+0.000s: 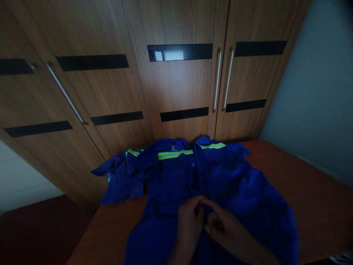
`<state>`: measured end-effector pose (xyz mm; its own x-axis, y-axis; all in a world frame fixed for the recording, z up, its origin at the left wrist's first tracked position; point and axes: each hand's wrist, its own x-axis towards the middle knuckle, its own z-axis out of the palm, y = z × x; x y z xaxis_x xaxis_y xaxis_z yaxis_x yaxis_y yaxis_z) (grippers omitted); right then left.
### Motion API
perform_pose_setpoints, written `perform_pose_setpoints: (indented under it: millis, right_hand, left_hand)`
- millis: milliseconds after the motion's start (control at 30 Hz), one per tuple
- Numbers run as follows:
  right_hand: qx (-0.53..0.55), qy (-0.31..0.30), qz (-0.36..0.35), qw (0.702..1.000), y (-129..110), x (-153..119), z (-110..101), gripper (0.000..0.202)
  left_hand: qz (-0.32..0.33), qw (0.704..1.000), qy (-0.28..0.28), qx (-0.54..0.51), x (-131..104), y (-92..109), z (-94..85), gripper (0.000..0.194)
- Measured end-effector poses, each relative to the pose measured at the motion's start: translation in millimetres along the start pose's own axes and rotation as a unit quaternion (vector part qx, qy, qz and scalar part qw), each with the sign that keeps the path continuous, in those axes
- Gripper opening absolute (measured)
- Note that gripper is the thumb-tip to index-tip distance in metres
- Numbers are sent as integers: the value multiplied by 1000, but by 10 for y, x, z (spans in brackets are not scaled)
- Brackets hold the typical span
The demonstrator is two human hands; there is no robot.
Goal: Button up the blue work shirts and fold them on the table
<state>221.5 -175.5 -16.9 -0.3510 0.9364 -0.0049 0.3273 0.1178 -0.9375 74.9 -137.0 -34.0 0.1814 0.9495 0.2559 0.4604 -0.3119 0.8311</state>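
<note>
A dark blue work jacket with yellow-green reflective strips lies spread out, front side up, its collar towards the wardrobe. Its two front edges meet near the middle, where a button shows on the chest. Low on that front opening, my left hand is closed, fingers curled on the cloth. Right beside it, my right hand is closed too, thumb and index finger bent in a pinch with the fingertips meeting the left ones. Dim light and the fingers hide the exact bit of fabric or button between them. One sleeve lies folded at the left.
The jacket rests on a reddish-brown wooden table. Behind the table stands a wooden wardrobe with black strips and long metal handles. A pale wall rises at the right. Dark floor shows at the lower left.
</note>
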Motion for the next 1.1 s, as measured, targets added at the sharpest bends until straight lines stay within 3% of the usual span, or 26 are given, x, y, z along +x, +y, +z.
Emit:
perform_pose_setpoints:
  millis: [100,200,467,633,733,867,1100]
  right_hand:
    - [-22,88,-15,996,17,46,-71,29]
    - [-95,157,-17,983,33,146,-142,20]
    - [-186,141,-40,971,-4,274,-157,15]
    - [-189,145,-28,971,-21,270,-165,17]
    - [-150,162,-15,975,12,295,-166,18]
    - [-31,158,8,987,78,343,-149,22]
    - [92,77,59,991,64,355,-171,23]
  left_hand:
    - [1,1000,-1,-12,8,32,-23,37]
    - [-4,1000,4,-28,7,41,-32,37]
    - [-6,996,26,-86,2,67,-81,28]
    - [-55,989,13,-135,16,54,-69,16]
    - [-66,988,11,-136,15,50,-59,19]
    - [-22,997,24,-70,-3,69,-57,23]
    - [50,998,40,21,-20,60,-17,32]
